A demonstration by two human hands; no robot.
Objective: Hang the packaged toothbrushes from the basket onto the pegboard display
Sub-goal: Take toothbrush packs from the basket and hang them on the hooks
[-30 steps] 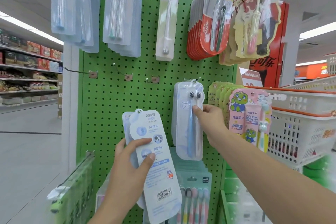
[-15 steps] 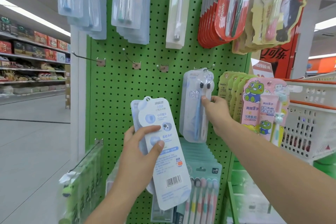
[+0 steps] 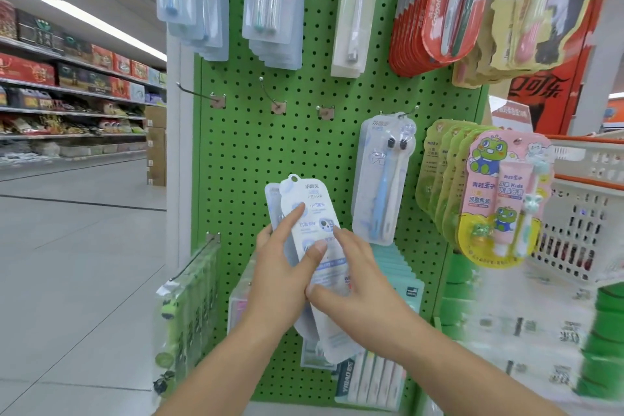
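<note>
My left hand grips a small stack of white and blue toothbrush packs in front of the green pegboard. Its thumb and forefinger lie across the front pack. My right hand has come onto the same stack, fingers on the front pack's right edge and thumb low on its face. A clear twin toothbrush pack hangs free on a hook to the upper right. The white basket stands at the far right.
Three bare hooks stick out of the pegboard's middle row, above the stack. Other toothbrush packs hang along the top, and frog-printed kids' packs hang at the right. More packs hang low down. An aisle with stocked shelves opens at the left.
My right hand has let go of the hanging twin pack and moved down-left onto the stack in my left hand. The view has tilted down slightly.
</note>
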